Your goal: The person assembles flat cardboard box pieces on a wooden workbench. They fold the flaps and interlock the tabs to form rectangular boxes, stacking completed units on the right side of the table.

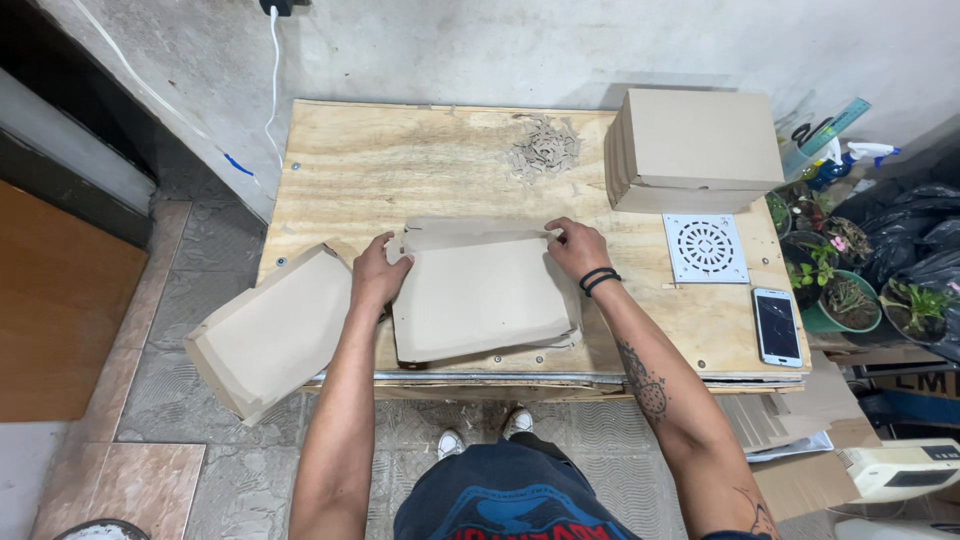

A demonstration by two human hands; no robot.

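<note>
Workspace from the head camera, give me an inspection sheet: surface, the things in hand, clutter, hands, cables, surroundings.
Surface: plywood table top, bare wood with screws showing.
Job's things: flat cardboard sheet lying at the front edge, its far flap folded up; folded cardboard box overhanging the table's left corner.
Clutter: stack of finished boxes at back right; pile of cardboard scraps; white drain grate; phone with a cracked screen.
Hands: left hand pressing the sheet's left edge; right hand pinching the flap's right corner.
Cables: white cable hanging down the wall.
Surroundings: potted plants, spray bottle, tiled floor.
</note>
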